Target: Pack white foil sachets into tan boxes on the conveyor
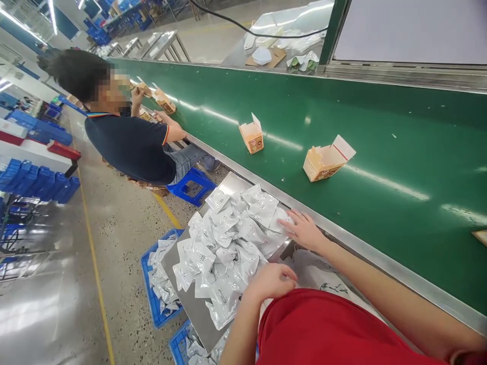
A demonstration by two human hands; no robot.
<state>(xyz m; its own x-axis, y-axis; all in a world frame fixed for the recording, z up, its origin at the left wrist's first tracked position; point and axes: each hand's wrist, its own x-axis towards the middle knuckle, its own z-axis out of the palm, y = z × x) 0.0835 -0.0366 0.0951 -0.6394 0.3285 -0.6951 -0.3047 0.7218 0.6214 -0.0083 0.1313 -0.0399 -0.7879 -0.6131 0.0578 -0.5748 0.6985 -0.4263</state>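
The right hand (303,230) lies flat with fingers spread on the near edge of a heap of white sealed pouches (228,243), fingertips touching the pouches closest to the conveyor rim and gripping nothing. The left hand (271,280) sits lower on the same heap with its fingers curled and pressed together; whether it pinches a pouch underneath cannot be told. The pouches are piled on a grey metal tray (190,304) just beside the steel rim of a green conveyor belt (380,132). On the belt stand two small open cartons, the nearer carton (323,161) with its white flap raised and the farther carton (251,136) well apart from it, both upright with lids open. Below the tray, a blue plastic crate (150,294) on the floor holds more of the same pouches. Farther along the belt a co-worker in a dark shirt (129,144) sits on a blue stool (190,185) with hands among orange cartons at the belt edge. Stacks of blue crates stand at the far left.
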